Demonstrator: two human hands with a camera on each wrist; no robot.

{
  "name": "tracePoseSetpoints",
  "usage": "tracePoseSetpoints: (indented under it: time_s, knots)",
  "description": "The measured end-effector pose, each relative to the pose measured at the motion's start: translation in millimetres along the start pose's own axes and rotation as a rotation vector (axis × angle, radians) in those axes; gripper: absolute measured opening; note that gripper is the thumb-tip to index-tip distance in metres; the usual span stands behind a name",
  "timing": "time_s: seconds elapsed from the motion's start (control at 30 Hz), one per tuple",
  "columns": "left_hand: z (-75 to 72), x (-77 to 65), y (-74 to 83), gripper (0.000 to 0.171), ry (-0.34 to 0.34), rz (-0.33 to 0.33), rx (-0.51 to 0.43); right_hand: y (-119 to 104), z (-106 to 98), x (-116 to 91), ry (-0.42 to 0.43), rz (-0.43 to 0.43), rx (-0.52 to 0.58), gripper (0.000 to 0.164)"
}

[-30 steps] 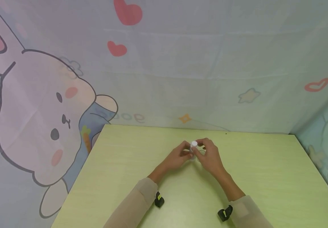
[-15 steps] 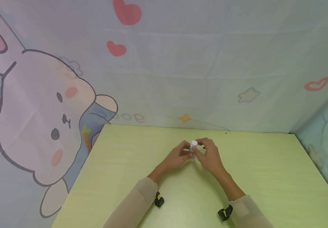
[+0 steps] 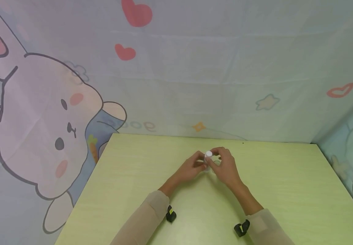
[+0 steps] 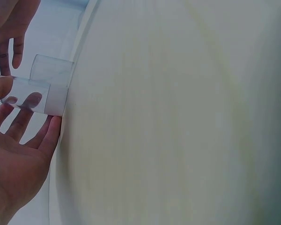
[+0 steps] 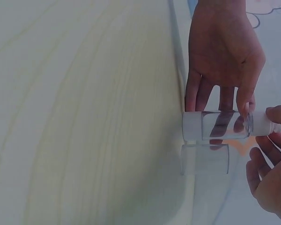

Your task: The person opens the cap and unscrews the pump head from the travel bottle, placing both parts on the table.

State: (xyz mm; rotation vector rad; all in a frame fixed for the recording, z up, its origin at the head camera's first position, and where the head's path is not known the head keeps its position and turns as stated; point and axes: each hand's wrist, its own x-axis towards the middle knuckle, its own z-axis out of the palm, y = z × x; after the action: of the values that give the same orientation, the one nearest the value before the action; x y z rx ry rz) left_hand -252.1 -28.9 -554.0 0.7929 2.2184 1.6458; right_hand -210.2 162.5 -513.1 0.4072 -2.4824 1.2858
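A small clear bottle (image 5: 225,123) with a white band at its base and a white top (image 3: 208,154) stands upright on the table. My left hand (image 3: 191,167) holds the bottle's body, thumb on the near side and fingers behind. From the other side, my right hand (image 3: 225,167) pinches the white top with its thumb and fingers. Right beside the bottle stands a clear open cup (image 5: 205,160), partly hidden by the right hand in the head view. The liquid level inside the bottle, if any, cannot be made out.
The pale yellow-green table (image 3: 139,163) reaches a fabric backdrop (image 3: 182,85) printed with a rabbit and hearts. A tiny dark speck (image 3: 243,143) lies near the back edge. Black wrist mounts (image 3: 171,214) sit on both sleeves.
Both hands keep hold of the bottle in nearly the same place. The right fingers shift very slightly at its top.
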Motion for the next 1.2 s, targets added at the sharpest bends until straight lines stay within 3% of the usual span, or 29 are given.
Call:
tracePoseSetpoints:
  time_s: [1.2]
  knots:
    - [1.2, 0.1, -1.2, 0.019, 0.013, 0.012, -0.021, 3.8, 0.7, -3.8, 0.006, -0.039, 0.010, 0.030]
